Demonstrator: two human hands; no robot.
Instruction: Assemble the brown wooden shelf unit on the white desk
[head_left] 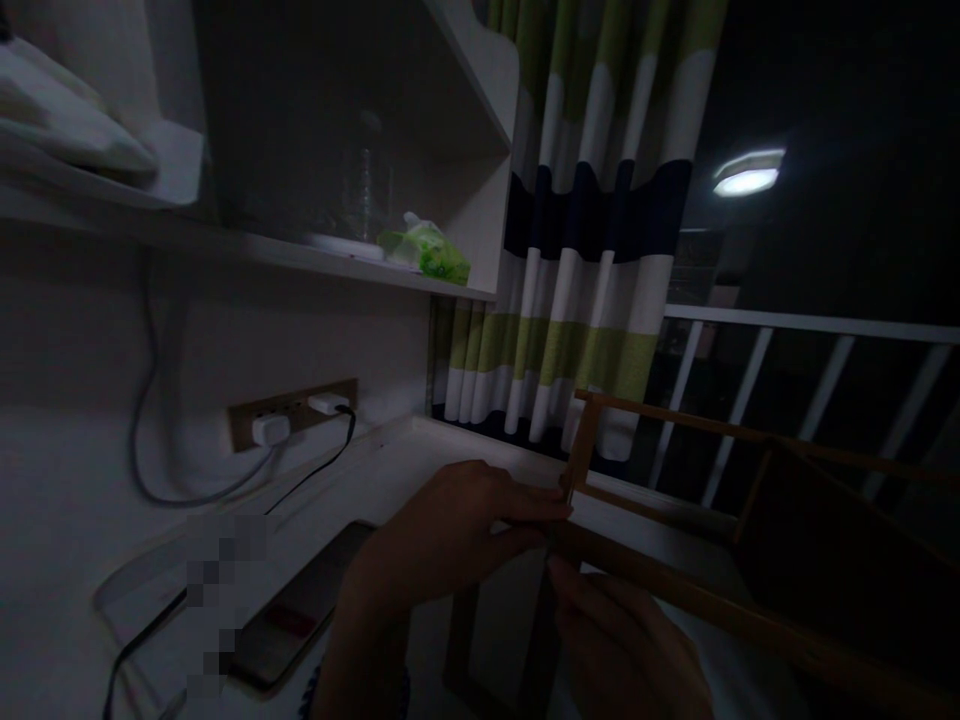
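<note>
- The wooden frame runs from the bottom centre out toward 4 o'clock. Its near corner is at the spot where both hands meet, and its far end is close to the white railing.
- The left hand has its fingers drawn narrow, pinched on the frame's corner post at the hand's 3 o'clock edge.
- The right hand sits at 5 o'clock of the left hand, with its fingertips up at the same joint. It is too dark to tell whether they clamp a rail or only touch it.
- Likely slip: the frame is gripped at one corner only and much of it hangs out to the right, so its weight could twist the joint loose or nip a fingertip between the rails.
- The dim light makes it easy to misjudge how the pieces line up.
- A phone lies flat on the desk at 8 o'clock of the left hand, and a dropped rail or a shifting wrist could strike it.
- A black cable runs from the socket strip at 10 o'clock down past the phone. A forearm could snag it.
- At 11 o'clock, a shelf carries a clear bottle and a green bag, well apart from the hands.
- A striped curtain hangs at 12 o'clock just behind the frame's upright, and it could catch on the upright.
- A lamp glows at 1 o'clock.
</note>
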